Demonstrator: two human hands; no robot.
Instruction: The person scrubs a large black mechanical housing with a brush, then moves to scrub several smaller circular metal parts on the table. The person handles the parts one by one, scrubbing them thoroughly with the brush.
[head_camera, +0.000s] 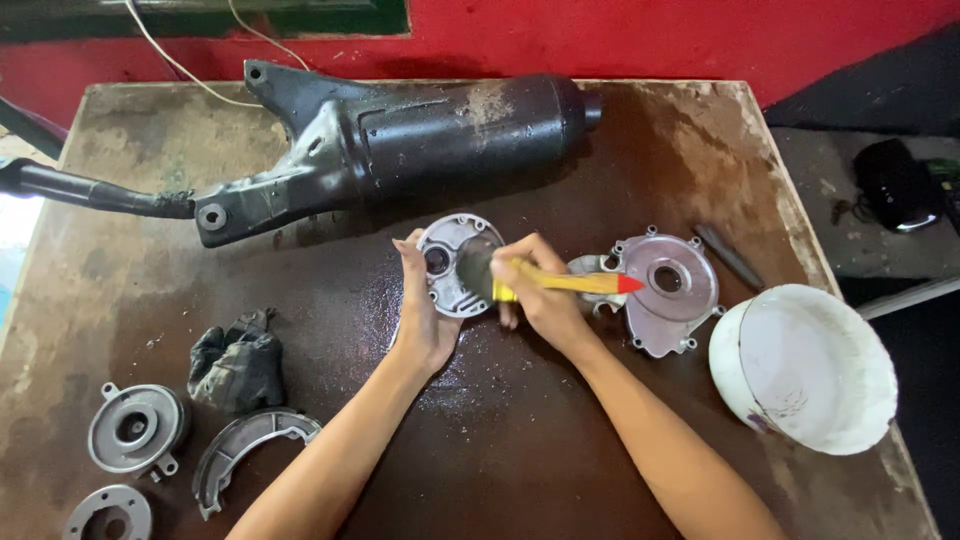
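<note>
The left hand (425, 320) clamps the round metal cover (455, 262) by its near-left rim; stiff, probably oily, slippery; the right hand (540, 295) pinches a light yellow-handled brush (560, 285)

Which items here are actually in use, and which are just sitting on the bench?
In use:
- left hand holding the round metal cover
- right hand holding the yellow-handled brush, bristles on the cover

Lying about:
- black exhaust muffler
- second metal cover
- white bowl
- dark rag
- brake shoe
- two round metal parts, front left
</note>
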